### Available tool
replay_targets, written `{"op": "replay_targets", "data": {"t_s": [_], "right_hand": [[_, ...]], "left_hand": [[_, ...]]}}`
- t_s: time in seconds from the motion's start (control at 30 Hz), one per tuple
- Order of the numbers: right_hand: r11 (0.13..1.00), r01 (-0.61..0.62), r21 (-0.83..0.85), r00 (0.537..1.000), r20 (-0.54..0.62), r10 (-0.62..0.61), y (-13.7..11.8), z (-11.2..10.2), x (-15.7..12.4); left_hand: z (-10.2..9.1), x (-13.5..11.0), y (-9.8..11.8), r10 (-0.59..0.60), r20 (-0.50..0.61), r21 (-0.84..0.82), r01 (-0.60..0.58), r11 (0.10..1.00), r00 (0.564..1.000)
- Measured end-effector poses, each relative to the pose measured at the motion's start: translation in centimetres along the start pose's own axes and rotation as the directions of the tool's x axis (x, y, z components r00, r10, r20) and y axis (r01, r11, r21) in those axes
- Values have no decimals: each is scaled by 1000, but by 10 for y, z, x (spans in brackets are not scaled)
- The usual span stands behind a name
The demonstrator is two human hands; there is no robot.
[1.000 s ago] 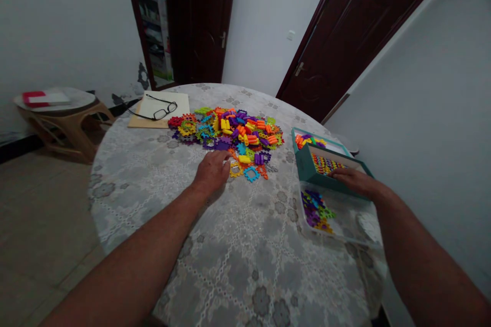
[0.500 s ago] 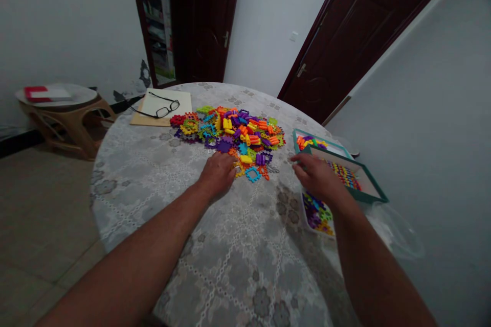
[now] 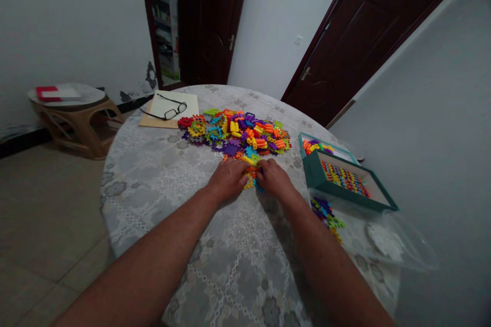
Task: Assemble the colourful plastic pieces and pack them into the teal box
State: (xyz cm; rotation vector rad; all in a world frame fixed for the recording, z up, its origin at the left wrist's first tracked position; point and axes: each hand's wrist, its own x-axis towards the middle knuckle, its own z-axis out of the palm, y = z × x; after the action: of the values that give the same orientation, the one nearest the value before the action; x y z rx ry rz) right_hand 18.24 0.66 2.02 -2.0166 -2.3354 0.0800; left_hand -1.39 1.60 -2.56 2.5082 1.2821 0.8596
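A pile of colourful plastic gear pieces and short tube connectors [image 3: 232,148] lies across the middle of the table. At its near edge, my left hand [image 3: 229,181] rests with curled fingers against a yellow-orange gear piece [image 3: 249,182]. Just to the right, my right hand [image 3: 274,176] has its fingers bent down over small blue and purple pieces, mostly covered by the hand. A yellow connector [image 3: 249,161] shows between the two hands. What exactly the fingertips grip is hidden.
On the right stand a green box [image 3: 314,176] with rows of coloured pieces, its lid [image 3: 345,152] holding connectors, and a clear plastic bag [image 3: 408,245] near more gear pieces [image 3: 322,209]. Eyeglasses [image 3: 171,114] lie on a pad [image 3: 190,99] at the back left.
My right hand has moved left from beside the green box to the near edge of the pile. My left hand stays at the pile, and the view has shifted slightly.
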Motion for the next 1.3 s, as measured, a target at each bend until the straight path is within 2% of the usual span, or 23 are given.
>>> {"op": "replay_targets", "data": {"t_s": [0.13, 0.33, 0.43, 0.5, 0.53, 0.6, 0.7, 0.77, 0.83, 0.97, 1.17, 1.23, 1.3], "right_hand": [[997, 65, 42, 998, -8, -65, -5, 0, -24], [970, 170, 174, 982, -106, -153, -9, 7, -49], [940, 191, 283, 977, -152, -153, -6, 14, -54], [890, 206, 407, 972, -191, -137, -3, 17, -55], [856, 193, 479, 971, -216, -98, -1, 18, -55], [777, 112, 620, 959, -272, 79, 5, 18, -53], [663, -44, 747, 870, -298, 394, 13, 15, -50], [633, -93, 769, 825, -296, 481, 17, 12, -49], [627, -101, 773, 816, -295, 496, 18, 11, -48], [688, -65, 723, 842, -330, 427, 10, 15, -49], [867, 71, 493, 901, -405, 157, -1, 28, -43], [913, 103, 395, 915, -397, 69, -3, 31, -39], [947, 115, 298, 941, -338, -8, -4, 33, -34]], "left_hand": [[5, -1, -1, -76, -25, -24, 75, 997, 997], [1, -2, 1, 26, 8, 22, -26, 999, 1000], [-4, -2, 4, 19, 24, 34, -20, 999, 1000], [-6, -1, 7, 6, 32, 46, -7, 999, 999], [-7, -1, 8, 3, 35, 56, -5, 998, 999], [-7, 0, 10, 7, 41, 74, -10, 997, 999], [-7, 1, 10, 5, 31, 75, -7, 997, 1000], [-7, 1, 10, 6, 33, 63, -8, 998, 999], [-8, 0, 9, 15, 50, 67, -18, 998, 999], [-9, 0, 8, 31, 68, 71, -36, 997, 997], [-10, 0, 12, 70, 79, -12, -70, 997, 994], [-10, 0, 13, 84, 89, -24, -82, 996, 992], [-10, 0, 12, 96, 96, -35, -93, 995, 991]]}}
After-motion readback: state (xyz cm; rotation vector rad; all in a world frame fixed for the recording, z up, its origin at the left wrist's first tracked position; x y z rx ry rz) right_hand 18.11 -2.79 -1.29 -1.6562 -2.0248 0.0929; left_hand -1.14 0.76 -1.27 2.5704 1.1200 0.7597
